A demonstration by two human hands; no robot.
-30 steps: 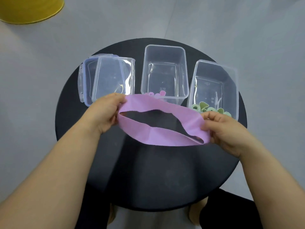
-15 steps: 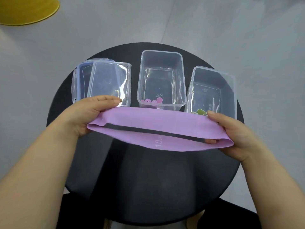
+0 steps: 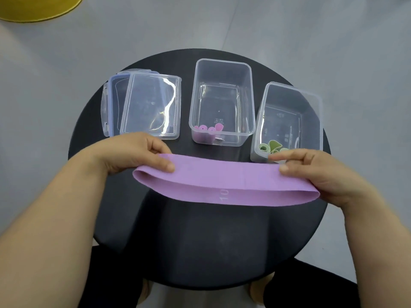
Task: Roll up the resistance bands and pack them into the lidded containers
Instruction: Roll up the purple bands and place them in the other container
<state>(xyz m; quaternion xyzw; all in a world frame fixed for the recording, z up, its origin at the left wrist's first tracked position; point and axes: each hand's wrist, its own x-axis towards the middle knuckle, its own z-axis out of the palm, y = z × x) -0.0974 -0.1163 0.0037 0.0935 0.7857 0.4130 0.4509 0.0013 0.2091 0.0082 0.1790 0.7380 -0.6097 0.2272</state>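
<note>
Holding the purple band [image 3: 222, 181] stretched flat between both hands, just above the dark round surface [image 3: 200, 230] or resting on it; cannot tell which. Pinching one end with the left hand [image 3: 133, 156], thumb on top, and the other end with the right hand [image 3: 322, 172] in the same way. Pressing the loop into a double-layered strip, probably to take out twists and slack so that it rolls tight and even from one end. Facing two open clear containers just beyond the hands: the middle container [image 3: 249, 96] past the band's centre, with pink rolls [image 3: 208, 130] against its near wall, and the right container [image 3: 293, 87] directly behind the right hand's fingers, with green rolls [image 3: 270, 146] at its near end. Beyond the left hand, the stacked lids [image 3: 151, 105], set off the containers, presumably to leave both mouths free for dropping rolls in. Not yet rolling; judging by colour, likely heading for the middle container, though unsure.
</note>
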